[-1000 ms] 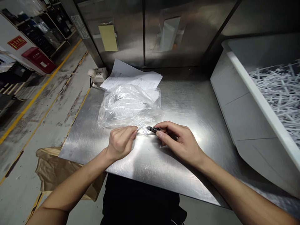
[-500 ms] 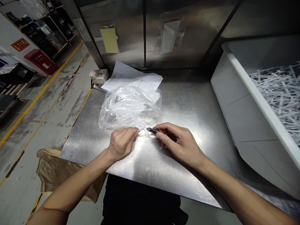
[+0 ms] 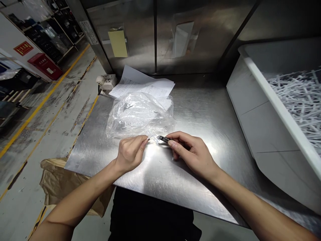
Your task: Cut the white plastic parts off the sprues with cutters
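My left hand [image 3: 131, 154] is closed, pinching one end of a thin white plastic piece [image 3: 151, 136] with short branches. My right hand [image 3: 192, 150] grips small dark nail clippers [image 3: 163, 139] between thumb and fingers. Their jaws point left and sit at the branched end of the white piece; whether they bite on it is too small to tell. Just beyond both hands lies a clear plastic bag [image 3: 140, 113] with many small white bits inside. Its near edge reaches almost to my fingertips.
A large grey-white bin [image 3: 273, 134] full of thin white plastic pieces [image 3: 298, 103] stands on the right of the metal table [image 3: 200, 107]. Printed sheets [image 3: 130, 80] and a power socket [image 3: 108, 81] lie behind the bag. Brown paper [image 3: 60, 184] hangs below the left edge.
The clippers have turned slightly in my right hand, showing more of their flat face. The white piece has shifted a little in my left fingers. Both hands stay nearly in place.
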Motion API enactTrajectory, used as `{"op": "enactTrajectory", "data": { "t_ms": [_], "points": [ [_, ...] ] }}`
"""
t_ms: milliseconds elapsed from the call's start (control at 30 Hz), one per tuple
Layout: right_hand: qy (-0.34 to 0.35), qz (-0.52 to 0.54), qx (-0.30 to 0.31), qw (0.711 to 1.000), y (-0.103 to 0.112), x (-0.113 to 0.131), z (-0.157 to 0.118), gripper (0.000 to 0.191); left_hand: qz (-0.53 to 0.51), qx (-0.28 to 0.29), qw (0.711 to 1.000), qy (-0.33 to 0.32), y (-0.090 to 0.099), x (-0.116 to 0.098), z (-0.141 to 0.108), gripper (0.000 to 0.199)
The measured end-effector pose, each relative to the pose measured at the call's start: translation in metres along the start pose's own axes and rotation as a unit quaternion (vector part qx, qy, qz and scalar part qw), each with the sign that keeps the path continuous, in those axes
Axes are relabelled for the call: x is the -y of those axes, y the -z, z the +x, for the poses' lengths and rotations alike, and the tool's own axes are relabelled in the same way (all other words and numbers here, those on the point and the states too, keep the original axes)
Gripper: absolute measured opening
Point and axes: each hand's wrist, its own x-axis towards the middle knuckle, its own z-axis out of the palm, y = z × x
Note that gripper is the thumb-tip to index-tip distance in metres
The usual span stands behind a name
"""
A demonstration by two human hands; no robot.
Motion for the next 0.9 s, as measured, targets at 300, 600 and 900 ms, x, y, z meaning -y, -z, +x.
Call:
{"op": "enactTrajectory", "data": {
  "t_ms": [300,600,900],
  "points": [
    [0.032,-0.013,-0.002,0.999,0.0,0.009,-0.004,0.024,0.023,-0.012,1.0,-0.01,0.001,-0.001,0.001,0.017],
    [0.051,-0.021,0.012,0.998,0.002,0.009,-0.005,0.024,0.038,-0.011,0.999,-0.02,0.0,0.0,0.001,0.018],
    [0.061,-0.042,0.029,0.997,0.005,0.011,-0.005,0.023,0.04,-0.002,0.999,-0.025,0.0,0.0,0.0,0.018]
  ]
}}
